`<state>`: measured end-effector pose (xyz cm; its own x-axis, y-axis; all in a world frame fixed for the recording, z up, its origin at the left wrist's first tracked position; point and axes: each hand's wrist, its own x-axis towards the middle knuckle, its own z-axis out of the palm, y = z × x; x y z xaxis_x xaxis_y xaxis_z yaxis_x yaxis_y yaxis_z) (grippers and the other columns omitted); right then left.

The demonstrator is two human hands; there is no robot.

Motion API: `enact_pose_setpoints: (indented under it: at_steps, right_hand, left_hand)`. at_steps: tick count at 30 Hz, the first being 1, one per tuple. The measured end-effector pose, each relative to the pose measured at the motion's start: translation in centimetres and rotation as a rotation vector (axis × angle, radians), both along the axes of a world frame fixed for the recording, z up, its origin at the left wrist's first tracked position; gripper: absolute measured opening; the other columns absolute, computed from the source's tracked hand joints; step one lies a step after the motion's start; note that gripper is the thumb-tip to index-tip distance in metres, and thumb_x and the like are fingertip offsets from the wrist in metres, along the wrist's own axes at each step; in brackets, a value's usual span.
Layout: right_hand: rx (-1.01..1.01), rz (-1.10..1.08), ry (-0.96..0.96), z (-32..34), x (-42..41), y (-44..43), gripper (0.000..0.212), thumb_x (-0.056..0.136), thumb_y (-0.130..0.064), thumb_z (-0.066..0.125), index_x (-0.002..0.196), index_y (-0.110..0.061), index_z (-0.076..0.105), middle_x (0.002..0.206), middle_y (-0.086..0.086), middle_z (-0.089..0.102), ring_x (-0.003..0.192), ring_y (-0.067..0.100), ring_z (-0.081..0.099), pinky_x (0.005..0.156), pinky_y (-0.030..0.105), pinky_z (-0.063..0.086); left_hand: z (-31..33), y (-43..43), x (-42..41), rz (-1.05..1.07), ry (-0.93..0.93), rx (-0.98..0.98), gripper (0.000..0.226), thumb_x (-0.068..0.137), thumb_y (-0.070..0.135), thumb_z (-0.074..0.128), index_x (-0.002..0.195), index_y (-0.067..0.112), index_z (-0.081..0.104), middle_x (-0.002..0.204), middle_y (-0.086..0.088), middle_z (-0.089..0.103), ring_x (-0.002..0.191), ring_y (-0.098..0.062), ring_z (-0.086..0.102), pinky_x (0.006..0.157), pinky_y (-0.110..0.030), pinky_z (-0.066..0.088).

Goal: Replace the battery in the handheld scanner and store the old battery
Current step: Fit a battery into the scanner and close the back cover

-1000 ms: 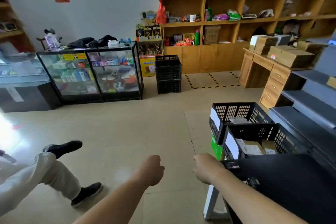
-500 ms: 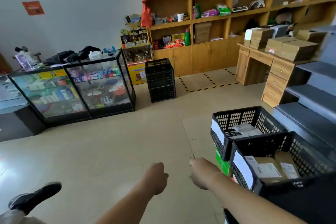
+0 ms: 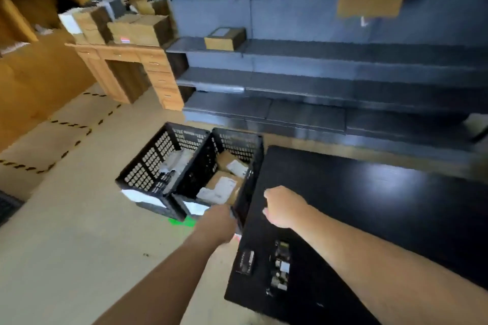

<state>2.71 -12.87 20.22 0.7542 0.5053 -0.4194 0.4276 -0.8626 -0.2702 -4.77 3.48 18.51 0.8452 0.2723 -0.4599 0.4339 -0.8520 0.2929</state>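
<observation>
Black and glossy, the table [image 3: 369,219] fills the lower right, and on its near-left corner, at about 6 o'clock in the view, lie two small items: a flat dark slab [image 3: 245,262] that may be a battery, and beside it at its 3 o'clock a longer device with pale patches [image 3: 281,265], probably the handheld scanner, though blur leaves both uncertain. I judge the scanner to be rigid moulded plastic, light, best gripped round its narrow body; the battery should be dense, smooth and a little slippery, so pinch its long edges. The right hand [image 3: 282,207] hovers loosely curled over the table, holding nothing. The left hand [image 3: 220,221] sits at the table's left edge beside the black crates [image 3: 184,166]; I cannot tell whether it grips anything. Grey shelving [image 3: 317,74] stands at 12 o'clock, a wooden desk [image 3: 126,60] at 10 o'clock, on pale tile floor [image 3: 79,232].
</observation>
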Motion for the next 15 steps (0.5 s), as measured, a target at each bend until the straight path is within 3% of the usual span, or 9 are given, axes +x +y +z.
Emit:
enact_pose_setpoints:
  at_steps: [3,6,12,15]
  right_hand:
    - [-0.054,-0.206,0.037,-1.2,-0.2,-3.4,0.028,0.098,-0.024,0.054,0.117,-0.006,0.061,0.114,0.012,0.066,0.098,0.031,0.065,0.082,0.044,0.059]
    - [-0.08,-0.326,0.052,-3.1,-1.5,-4.7,0.029,0.096,-0.025,0.055,0.116,-0.006,0.061,0.115,0.012,0.065,0.099,0.032,0.065,0.082,0.044,0.058]
    - [-0.079,-0.453,0.191,-8.1,-4.2,-3.3,0.018,0.095,-0.018,0.052,0.106,-0.006,0.06,0.105,0.011,0.067,0.09,0.03,0.067,0.064,0.034,0.052]
    - [0.005,-0.534,0.267,-10.9,-5.0,-1.7,0.027,0.096,-0.026,0.054,0.115,-0.008,0.059,0.115,0.011,0.063,0.099,0.03,0.064,0.077,0.037,0.054]
  left_hand:
    - [-2.3,-1.7,2.9,-0.224,0.05,-0.009,0.028,0.093,0.023,0.049,0.109,0.003,0.061,0.118,-0.018,0.065,0.111,-0.036,0.06,0.084,-0.037,0.048]
    - [-5.2,-2.1,4.0,-0.338,0.081,-0.044,0.028,0.091,0.025,0.05,0.11,0.007,0.061,0.118,-0.016,0.066,0.109,-0.035,0.061,0.08,-0.035,0.046]
    - [-10.1,-1.4,2.9,-0.356,0.165,-0.097,0.033,0.096,0.025,0.05,0.122,0.007,0.058,0.123,-0.014,0.063,0.113,-0.032,0.06,0.087,-0.036,0.048]
    - [-12.1,-0.7,2.1,-0.324,0.176,-0.121,0.03,0.096,0.018,0.049,0.12,0.004,0.061,0.124,-0.015,0.063,0.115,-0.032,0.058,0.09,-0.034,0.045]
